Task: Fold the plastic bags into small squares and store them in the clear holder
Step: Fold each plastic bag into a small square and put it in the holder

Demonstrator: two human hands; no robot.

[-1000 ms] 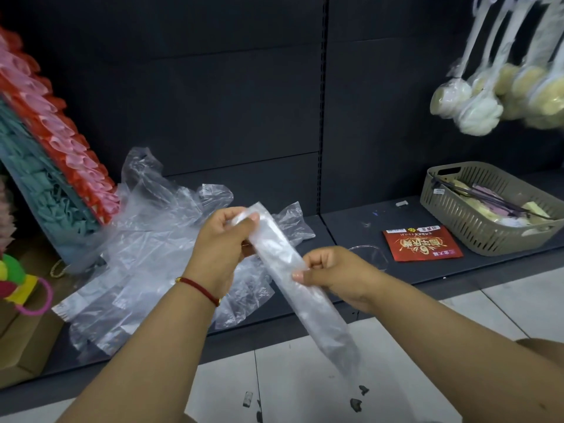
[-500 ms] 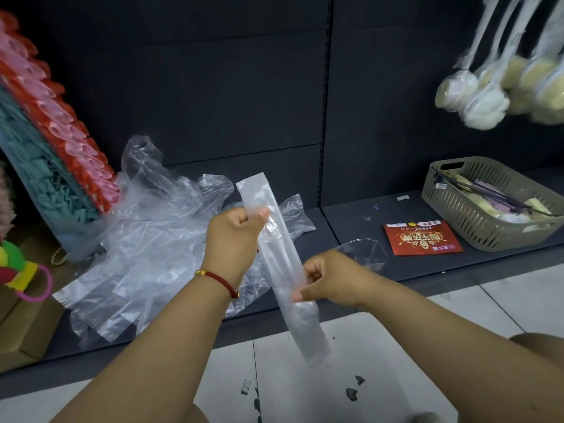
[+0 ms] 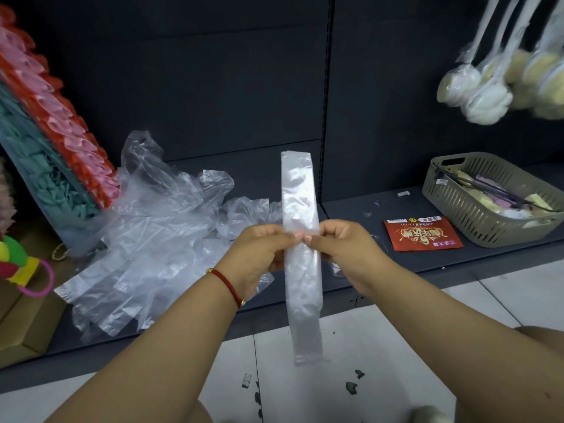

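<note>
Above a dark low shelf (image 3: 381, 209), at the centre of the view: holding upright a clear plastic bag (image 3: 300, 270) folded into one long narrow strip, top end rising before the dark back panel, bottom end hanging down over the pale tiled floor (image 3: 381, 346). Pinching the strip near its middle from both sides, left hand (image 3: 262, 248) on the left edge and right hand (image 3: 345, 248) on the right edge, fingers curled, thumb tips nearly meeting on the front of the plastic. Wearing a red cord bracelet (image 3: 227, 283) on the left wrist.

Lying on the shelf to the left, behind the left hand: a loose crumpled heap of clear bags (image 3: 146, 239), spreading to the shelf's front edge. Leaning beside the heap, further left: a tilted pack of red, pink and teal items (image 3: 45, 141). Lying flat on the shelf to the right of the hands: a red packet (image 3: 422, 235) with printed characters. Sitting just beyond it at the right: a grey-green slotted basket (image 3: 488, 209) holding small mixed items. Hanging blurred at the upper right: several long-handled white and yellowish brushes (image 3: 488, 87). Scattered on the floor below the strip: a few dark scraps (image 3: 351, 387).
</note>
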